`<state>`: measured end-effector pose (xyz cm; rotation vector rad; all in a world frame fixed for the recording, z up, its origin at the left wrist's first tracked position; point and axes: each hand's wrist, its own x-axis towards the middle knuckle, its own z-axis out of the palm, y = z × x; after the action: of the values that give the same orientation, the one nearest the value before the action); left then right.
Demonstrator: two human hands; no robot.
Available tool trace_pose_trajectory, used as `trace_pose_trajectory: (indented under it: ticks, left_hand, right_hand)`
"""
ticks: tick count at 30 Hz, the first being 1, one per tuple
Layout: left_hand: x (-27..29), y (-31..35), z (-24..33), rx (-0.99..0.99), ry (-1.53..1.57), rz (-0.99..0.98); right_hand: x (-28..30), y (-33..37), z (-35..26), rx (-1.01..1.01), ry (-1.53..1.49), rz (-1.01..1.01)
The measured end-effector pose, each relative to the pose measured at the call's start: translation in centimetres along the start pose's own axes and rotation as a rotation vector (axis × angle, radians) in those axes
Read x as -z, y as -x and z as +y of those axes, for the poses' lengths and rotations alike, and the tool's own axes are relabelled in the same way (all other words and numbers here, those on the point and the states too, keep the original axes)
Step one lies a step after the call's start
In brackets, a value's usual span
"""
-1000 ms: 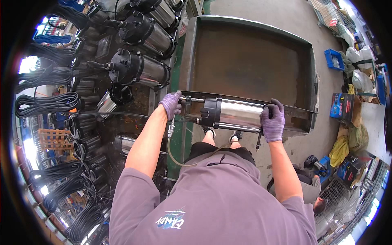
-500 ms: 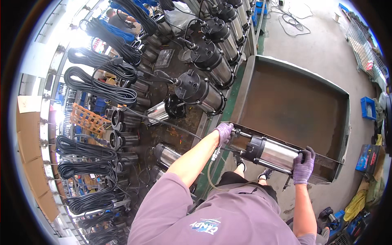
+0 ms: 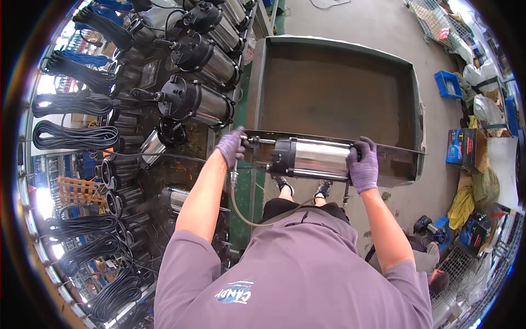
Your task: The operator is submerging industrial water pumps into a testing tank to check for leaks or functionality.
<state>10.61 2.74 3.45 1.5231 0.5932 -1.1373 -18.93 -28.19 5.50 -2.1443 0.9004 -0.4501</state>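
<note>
A stainless-steel pump with a black collar lies sideways at the near rim of a metal water tank. My right hand, in a purple glove, wraps round the pump's right end. My left hand, gloved alike, is closed on a metal fitting at the left, beside the rod that juts from the black collar. Its fingertips partly hide the fitting. Below that hand hangs a thin clear hose with a metal connector, curving towards my waist.
Several upright steel pumps with black tops stand left of the tank. Coiled black cables hang further left. A blue bin and boxes sit on the right. Another person is low at the right.
The view has shifted, so pumps, tank and floor appear further left. The pump now looks nearly level in the picture, where it sloped down rightward. Both hands keep their hold.
</note>
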Motion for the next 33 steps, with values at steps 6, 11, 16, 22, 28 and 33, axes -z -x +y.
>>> trace_pose_trajectory:
  ticks: [6,11,16,22,28,33]
  left_hand:
    - [-3.9,10.2,3.6,-0.288,0.416,-0.161]
    - [-16.4,17.4,0.1,-0.381,0.458,-0.198]
    - [-26.7,20.1,-4.0,-0.394,0.474,-0.35]
    - [-27.9,19.7,-7.4,-1.018,-0.229,-0.365]
    - [-16.6,18.0,-6.6,-0.952,-0.306,-0.097]
    - [-6.0,19.1,-6.7,-1.022,-0.222,0.416]
  right_hand:
    - [1.6,0.1,0.2,0.031,-0.044,-0.083]
    - [5.1,1.9,-3.2,0.415,-0.018,0.012]
    - [10.0,6.7,-7.0,-0.111,-0.425,-0.781]
    - [19.3,8.5,1.4,-0.25,-0.207,-0.619]
    - [23.8,8.5,18.6,-0.493,0.188,-0.233]
    - [19.7,6.0,30.3,-0.395,0.285,-0.079]
